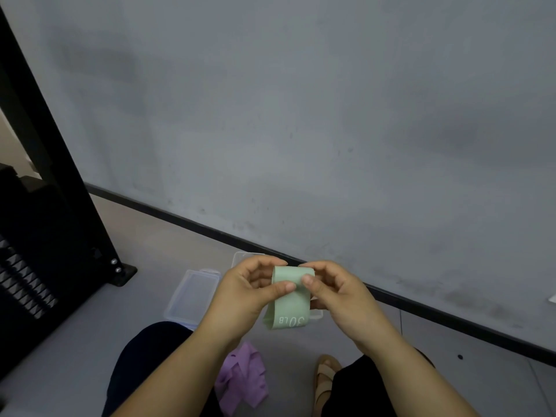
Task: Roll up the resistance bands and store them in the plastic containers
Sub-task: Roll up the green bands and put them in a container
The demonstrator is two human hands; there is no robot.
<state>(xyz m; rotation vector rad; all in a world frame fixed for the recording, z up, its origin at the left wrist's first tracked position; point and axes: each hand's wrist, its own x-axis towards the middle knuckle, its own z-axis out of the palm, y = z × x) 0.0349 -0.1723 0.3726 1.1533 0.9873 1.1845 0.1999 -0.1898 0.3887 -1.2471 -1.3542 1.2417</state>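
A pale green resistance band (288, 302), printed "30 LB", hangs in the air in front of me, its top end curled over. My left hand (249, 291) pinches its upper left edge and my right hand (334, 293) pinches the upper right edge. A clear plastic container (192, 294) lies open on the floor to the left of my hands. A second clear container (240, 257) shows partly behind my left hand. A purple band (243, 377) lies crumpled on the floor between my knees.
A grey wall with a dark baseboard (421, 302) runs diagonally close behind the containers. A black metal frame with a bolted foot (120, 270) stands at the left. My knees and a sandalled foot (325, 380) fill the bottom of the view.
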